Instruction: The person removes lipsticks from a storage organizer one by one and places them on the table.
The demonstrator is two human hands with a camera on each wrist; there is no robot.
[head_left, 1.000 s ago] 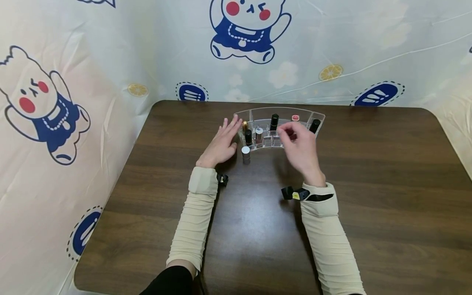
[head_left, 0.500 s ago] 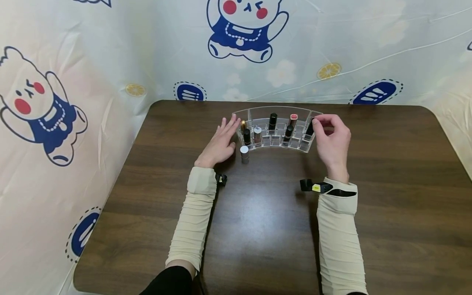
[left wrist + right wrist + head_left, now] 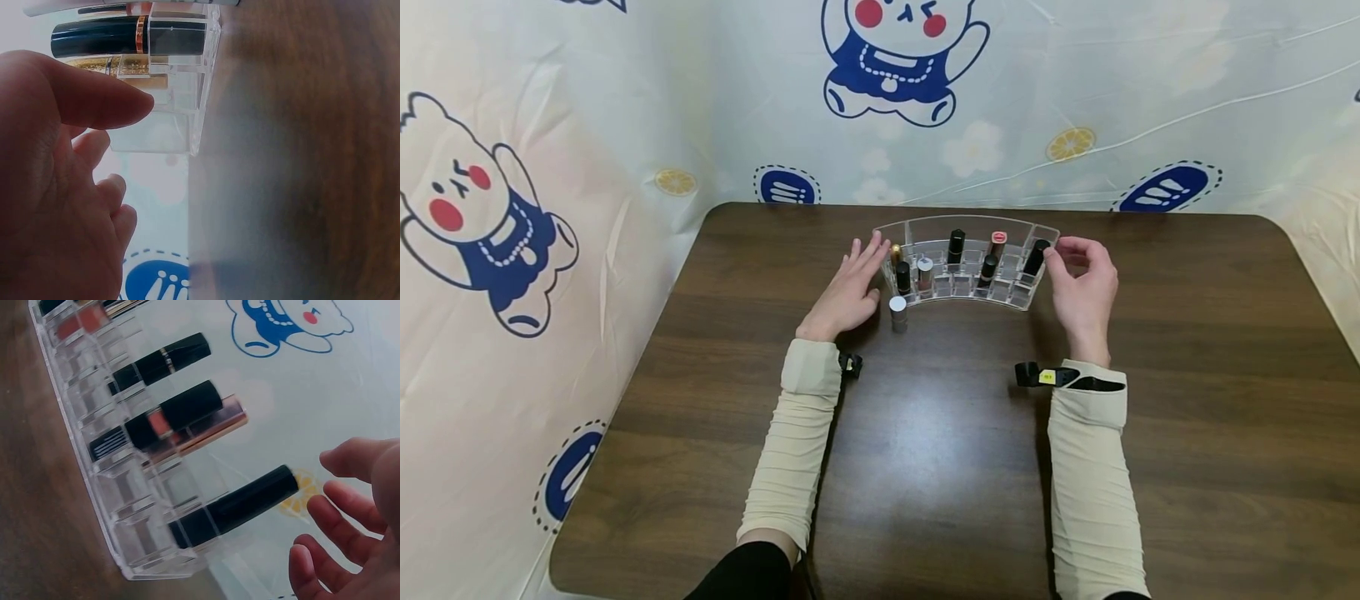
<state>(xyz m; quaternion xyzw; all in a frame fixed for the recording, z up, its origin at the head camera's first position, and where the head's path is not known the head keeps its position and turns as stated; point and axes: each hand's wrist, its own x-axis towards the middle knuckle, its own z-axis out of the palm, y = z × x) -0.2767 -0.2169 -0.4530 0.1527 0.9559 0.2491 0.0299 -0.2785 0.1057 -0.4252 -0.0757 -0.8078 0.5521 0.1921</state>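
Observation:
A clear curved lipstick organizer (image 3: 961,287) stands at the back of the table, with several lipsticks upright in its slots. My left hand (image 3: 848,292) lies at its left end, fingers extended along the side; in the left wrist view the thumb (image 3: 119,103) reaches beside a black lipstick (image 3: 94,36) with a gold band. At the right end, a tall black lipstick (image 3: 244,503) leans in its slot. My right hand (image 3: 1084,296) is just beside it, holding nothing, its fingers loosely bent and apart from the lipstick in the right wrist view.
A silver-capped tube (image 3: 898,315) stands on the brown wooden table (image 3: 925,467) before the organizer's left front corner. A pink-topped lipstick (image 3: 997,242) sits in the back row. Behind the table hangs a printed curtain (image 3: 715,125).
My right hand moved from over the organizer's middle to its right end, reached the black lipstick there, then drew slightly away. My left hand stayed in place.

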